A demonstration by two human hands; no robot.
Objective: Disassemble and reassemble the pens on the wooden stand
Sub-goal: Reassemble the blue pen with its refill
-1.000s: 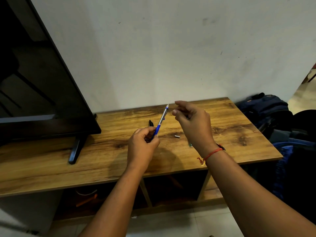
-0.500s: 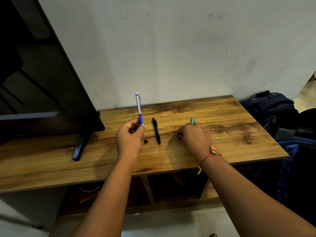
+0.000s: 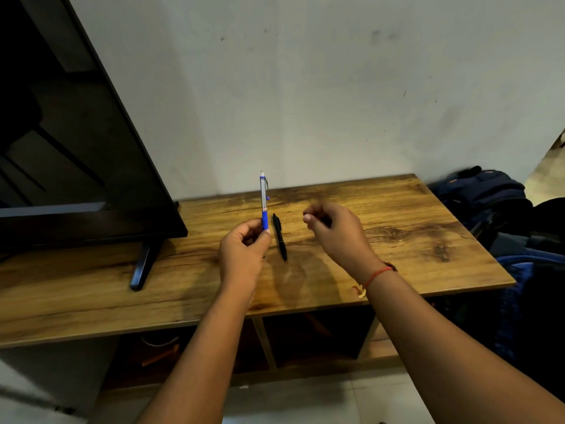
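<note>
Blue pen (image 3: 263,197): grip of the left hand (image 3: 244,255) is closed on its blue lower section, thumb against curled fingers. Pen stands upright, raised above the wooden surface (image 3: 412,240). Judged light, stiff and smooth plastic. The silver barrel is likely slippery, so the blue section is the better hold. Clip sits near the top. Right hand (image 3: 333,234): fingertips curled together, blurred, so I cannot tell whether it holds anything. Black pen (image 3: 279,237) lies flat just beside the left hand.
</note>
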